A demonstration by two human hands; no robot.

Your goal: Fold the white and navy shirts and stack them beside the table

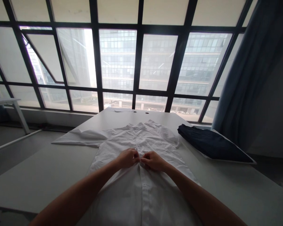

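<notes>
A white short-sleeved shirt (136, 138) lies flat, front up, on a white table (49, 169), collar toward the window. My left hand (128, 157) and my right hand (153, 160) meet at the shirt's button placket near its middle. Both hands have their fingers curled and pinched on the fabric edges at the placket. One sleeve spreads out to the left; the shirt's lower part runs toward me between my forearms.
A folded dark garment (212, 142) lies on the table's right side. A large grid window (136, 62) fills the wall behind, with a blue curtain (254, 72) at the right. Another white table (4, 102) stands far left.
</notes>
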